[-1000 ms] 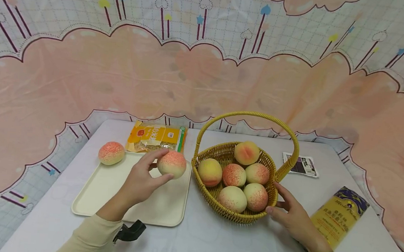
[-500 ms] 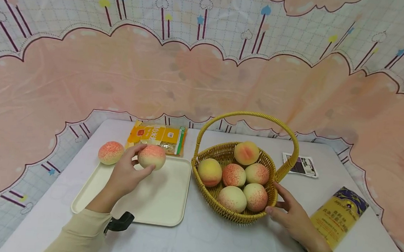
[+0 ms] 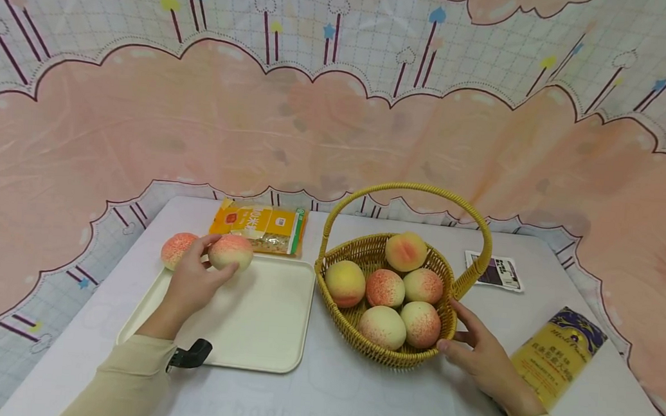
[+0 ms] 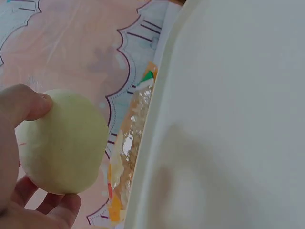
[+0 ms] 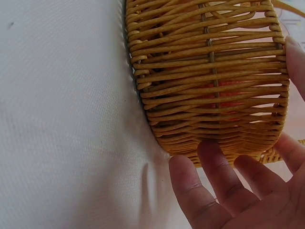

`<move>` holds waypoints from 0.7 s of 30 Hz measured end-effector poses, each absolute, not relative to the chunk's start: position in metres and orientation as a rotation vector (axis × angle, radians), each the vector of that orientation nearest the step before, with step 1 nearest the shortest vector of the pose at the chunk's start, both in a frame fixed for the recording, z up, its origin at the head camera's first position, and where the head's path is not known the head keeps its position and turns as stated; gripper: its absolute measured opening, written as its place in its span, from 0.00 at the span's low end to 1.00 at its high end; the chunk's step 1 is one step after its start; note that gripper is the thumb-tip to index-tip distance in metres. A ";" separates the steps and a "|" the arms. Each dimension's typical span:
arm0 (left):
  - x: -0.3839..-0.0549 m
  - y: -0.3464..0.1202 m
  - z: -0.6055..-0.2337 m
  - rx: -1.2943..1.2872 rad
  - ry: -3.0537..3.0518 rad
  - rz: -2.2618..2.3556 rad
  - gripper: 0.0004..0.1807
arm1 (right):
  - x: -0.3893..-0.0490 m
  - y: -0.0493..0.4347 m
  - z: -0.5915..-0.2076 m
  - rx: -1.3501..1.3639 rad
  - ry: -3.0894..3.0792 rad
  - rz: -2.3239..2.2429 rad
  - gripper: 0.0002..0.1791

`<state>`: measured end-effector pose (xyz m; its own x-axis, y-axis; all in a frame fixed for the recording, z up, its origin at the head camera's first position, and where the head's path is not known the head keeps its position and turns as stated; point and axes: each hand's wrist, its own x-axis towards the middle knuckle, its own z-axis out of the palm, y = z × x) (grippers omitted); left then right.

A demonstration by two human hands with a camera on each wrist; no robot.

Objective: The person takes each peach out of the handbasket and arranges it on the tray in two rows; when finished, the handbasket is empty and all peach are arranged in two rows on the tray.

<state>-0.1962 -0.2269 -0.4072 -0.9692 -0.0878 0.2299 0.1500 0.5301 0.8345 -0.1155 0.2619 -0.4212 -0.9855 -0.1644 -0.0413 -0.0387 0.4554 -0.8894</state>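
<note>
My left hand [image 3: 193, 282] holds a pink-and-cream peach [image 3: 231, 252] between thumb and fingers, above the back of the cream tray [image 3: 259, 351]. In the left wrist view the peach's pale side [image 4: 64, 143] faces the camera. Another, redder peach [image 3: 176, 250] sits at the tray's back left corner, partly hidden by the left hand. At right, a yellow wicker basket [image 3: 377, 355] with a tall arched handle holds several peaches. My right hand [image 3: 482, 354] grips the basket's right end, thumb near the rim and fingers against the woven wall [image 5: 209, 95].
Behind the tray lies a yellow-orange food packet [image 3: 259, 227]. A small dark-and-white sachet [image 3: 497, 271] is beyond the basket, and a gold-and-blue pasta bag [image 3: 560, 356] lies right of the right hand. A patterned cloth [image 3: 315, 136] hangs behind the white table.
My left hand has carried its peach leftward, from beside the basket to near the other peach, now partly covering it. The right hand and the basket have stayed in place.
</note>
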 end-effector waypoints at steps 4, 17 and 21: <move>-0.200 -0.233 -0.412 -0.011 -2.528 -1.359 0.35 | -0.115 0.262 -0.421 -0.195 2.572 -1.577 0.44; -0.206 -0.240 -0.420 0.065 -2.570 -1.312 0.36 | -0.116 0.262 -0.422 -0.202 2.572 -1.582 0.44; -0.208 -0.242 -0.423 0.057 -2.576 -1.301 0.36 | -0.116 0.262 -0.422 -0.204 2.577 -1.573 0.44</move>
<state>-0.2082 -0.2417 -0.4229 -0.9668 -0.1485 0.2081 0.0793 0.5996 0.7964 -0.1159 0.2624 -0.4221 -0.9843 -0.1742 -0.0285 -0.0544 0.4525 -0.8901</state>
